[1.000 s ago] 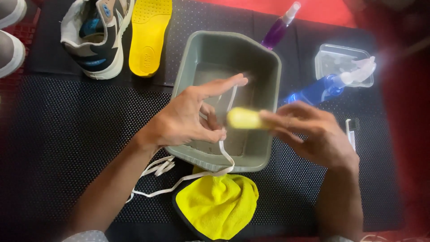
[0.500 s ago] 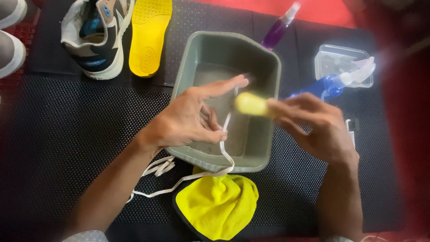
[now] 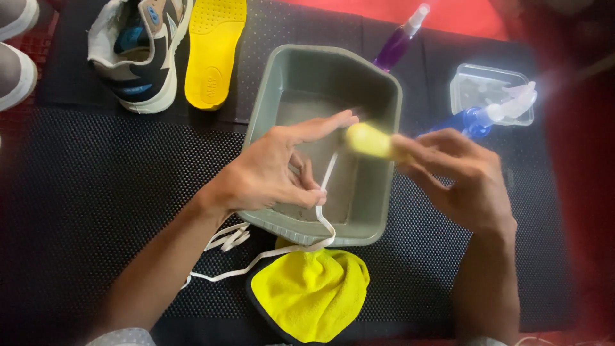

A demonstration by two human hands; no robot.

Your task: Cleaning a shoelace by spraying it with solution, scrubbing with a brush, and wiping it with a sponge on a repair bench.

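Scrubbing looks midway: left hand (image 3: 272,170) pinches the white shoelace (image 3: 325,186) taut over the grey basin (image 3: 384,96), right hand (image 3: 458,176) fingers clamped on a yellow brush (image 3: 368,140) against it, the lace's tail trailing uncleaned beside the yellow cloth (image 3: 314,291).

White shoelace (image 3: 327,186) taut over grey basin (image 3: 378,211), small yellow brush (image 3: 368,141) against it

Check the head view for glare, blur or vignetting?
Head view: glare blows out the white spray nozzle of the blue bottle and the clear plastic box; the yellow brush head in the right hand is blurred; the right edge is smeared red and unfocused.
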